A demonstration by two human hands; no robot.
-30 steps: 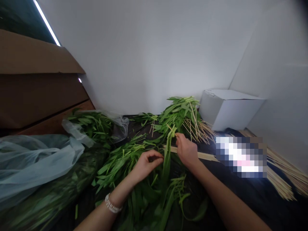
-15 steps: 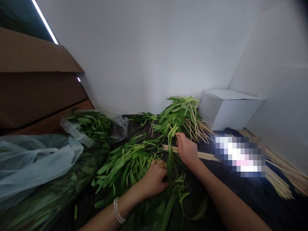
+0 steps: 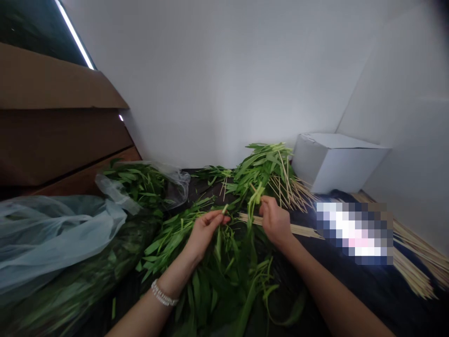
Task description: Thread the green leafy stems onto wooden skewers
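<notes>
My right hand [image 3: 276, 220] is closed around a thin wooden skewer [image 3: 253, 187], its tip pointing up and left. Pale green stems [image 3: 255, 199] are threaded near that tip, and their leaves hang below. Between thumb and fingertips, my left hand [image 3: 206, 230] pinches a leafy green stem [image 3: 225, 209] with its cut end up. Under both hands spreads a heap of loose leafy greens [image 3: 168, 238]. Behind my right hand lies a pile of skewered greens [image 3: 261, 161], the bare skewer ends fanning to the right.
A flat bundle of skewers [image 3: 301, 230] lies beside my right wrist, with more skewers [image 3: 414, 271] far right. A white box [image 3: 343, 161] stands against the wall. Left are a clear bag of greens [image 3: 136, 185], a larger plastic bag [image 3: 63, 229] and a cardboard box [image 3: 59, 140].
My left hand has risen out of the heap with a stem and come nearer the skewer. My right hand keeps hold of the skewer, nearly in place.
</notes>
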